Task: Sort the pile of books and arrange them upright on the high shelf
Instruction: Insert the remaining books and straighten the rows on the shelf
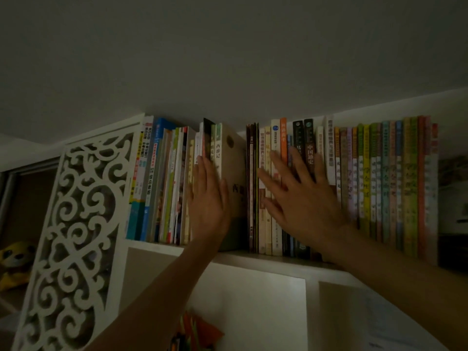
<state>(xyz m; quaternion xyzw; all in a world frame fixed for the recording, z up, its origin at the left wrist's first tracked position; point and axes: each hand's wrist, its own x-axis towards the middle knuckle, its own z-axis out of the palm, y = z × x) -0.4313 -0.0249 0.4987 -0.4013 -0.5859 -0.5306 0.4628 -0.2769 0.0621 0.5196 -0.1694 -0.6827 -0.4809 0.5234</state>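
Note:
A long row of books stands upright on the high white shelf (253, 259), just below the ceiling. My left hand (209, 201) lies flat with straight fingers against the spines of the left group of books (162, 186), beside a thick pale book (236, 173). My right hand (301, 196) has its fingers spread and presses on the spines of the middle books (268, 145), among them an orange spine (283, 138) and two dark ones (309, 140). A narrow dark gap separates the thick pale book from the middle group. Thin colourful books (387, 178) fill the right end.
A white carved lattice panel (73, 224) closes the shelf's left side. A yellow plush toy (15, 262) sits in a lower compartment at the far left. Orange and coloured items (195, 330) show in the compartment below the shelf. The ceiling is close above the book tops.

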